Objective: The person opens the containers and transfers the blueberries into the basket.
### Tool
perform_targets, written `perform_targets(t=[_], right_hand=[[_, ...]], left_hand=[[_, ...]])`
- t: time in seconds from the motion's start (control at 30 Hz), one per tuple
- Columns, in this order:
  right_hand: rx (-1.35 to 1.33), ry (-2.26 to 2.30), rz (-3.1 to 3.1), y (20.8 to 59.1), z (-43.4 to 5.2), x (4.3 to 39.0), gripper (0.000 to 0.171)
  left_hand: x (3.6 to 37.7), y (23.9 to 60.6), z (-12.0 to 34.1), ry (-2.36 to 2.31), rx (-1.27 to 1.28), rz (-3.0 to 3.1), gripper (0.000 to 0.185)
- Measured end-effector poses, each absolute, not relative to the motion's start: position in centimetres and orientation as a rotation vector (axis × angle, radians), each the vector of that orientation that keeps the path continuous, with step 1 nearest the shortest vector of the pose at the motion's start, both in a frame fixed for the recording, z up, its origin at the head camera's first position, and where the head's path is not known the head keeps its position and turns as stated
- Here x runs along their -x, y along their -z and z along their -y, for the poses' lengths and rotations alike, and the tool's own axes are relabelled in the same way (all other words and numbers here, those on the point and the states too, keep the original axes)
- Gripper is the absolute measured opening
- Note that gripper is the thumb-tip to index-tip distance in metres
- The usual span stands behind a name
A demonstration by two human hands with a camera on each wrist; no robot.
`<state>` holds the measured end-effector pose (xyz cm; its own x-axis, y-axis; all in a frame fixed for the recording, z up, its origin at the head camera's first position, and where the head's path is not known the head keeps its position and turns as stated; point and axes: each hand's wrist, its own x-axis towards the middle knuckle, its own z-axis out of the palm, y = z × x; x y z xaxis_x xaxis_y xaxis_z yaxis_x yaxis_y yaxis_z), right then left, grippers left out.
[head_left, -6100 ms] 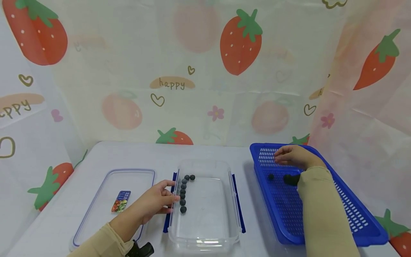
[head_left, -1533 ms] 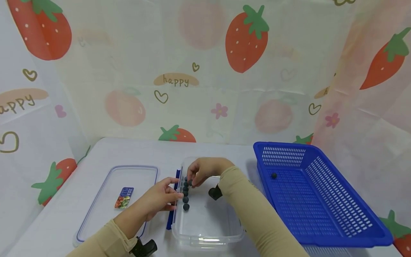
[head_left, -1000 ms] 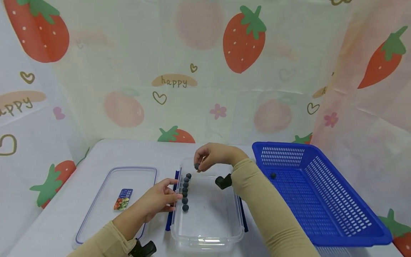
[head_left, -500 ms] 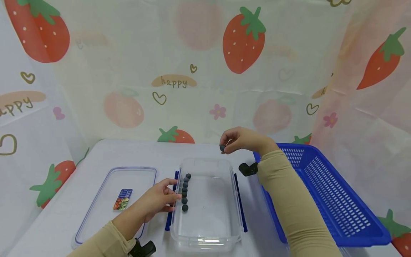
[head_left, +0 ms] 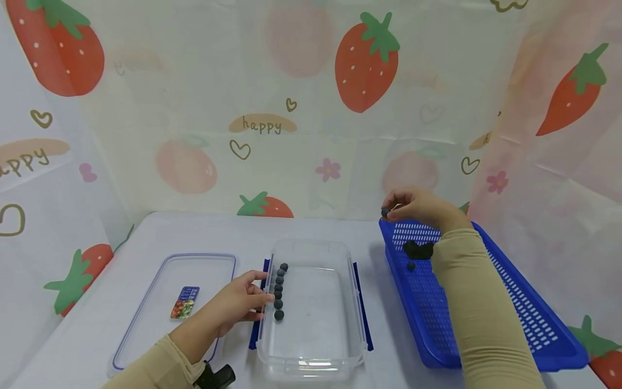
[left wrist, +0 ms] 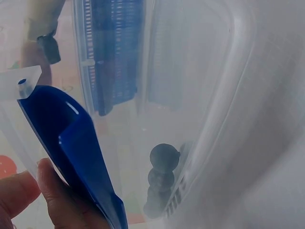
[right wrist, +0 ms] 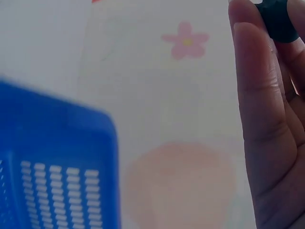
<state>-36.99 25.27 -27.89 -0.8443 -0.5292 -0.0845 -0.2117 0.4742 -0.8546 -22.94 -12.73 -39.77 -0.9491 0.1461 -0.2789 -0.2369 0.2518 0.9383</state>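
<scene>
In the head view my right hand (head_left: pixel 423 208) pinches a dark blueberry (head_left: pixel 385 212) between thumb and fingertips, above the far left corner of the blue basket (head_left: pixel 423 346). The right wrist view shows this blueberry (right wrist: pixel 280 21) between the fingers. My left hand (head_left: pixel 238 302) grips the left rim of a clear plastic box (head_left: pixel 311 363), beside its blue side latch (left wrist: pixel 81 148). Along the box's left wall, several blueberries (head_left: pixel 278 303) form a row. One more blueberry (head_left: pixel 411 266) lies in the basket, just below the black camera (head_left: pixel 418 249) on my right wrist.
Left of the box, a clear lid (head_left: pixel 146 308) with a blue seal lies on the white table (head_left: pixel 204 232), bearing a colourful label (head_left: pixel 184 302). The box's right latch (head_left: pixel 363 313) hangs folded out towards the basket. A strawberry-print sheet (head_left: pixel 311 162) rises behind the table.
My right hand has lifted a blueberry out of the box from beside the row's far end and carried it right, to above the basket's far corner. My left hand stays on the box.
</scene>
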Motion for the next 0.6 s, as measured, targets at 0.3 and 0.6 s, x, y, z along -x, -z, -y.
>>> perform_targets(t=[0.3, 0.6], right_hand=[[0.512, 1.351, -2.32, 31.0, -29.1, 37.2, 0.027], [0.418, 1.338, -2.333, 33.3, -30.5, 37.6, 0.021]], left_hand=[[23.0, 39.8, 12.7, -1.739, 0.091, -2.217, 0.06], [23.1, 40.0, 12.7, -1.739, 0.089, -2.222, 0.058]])
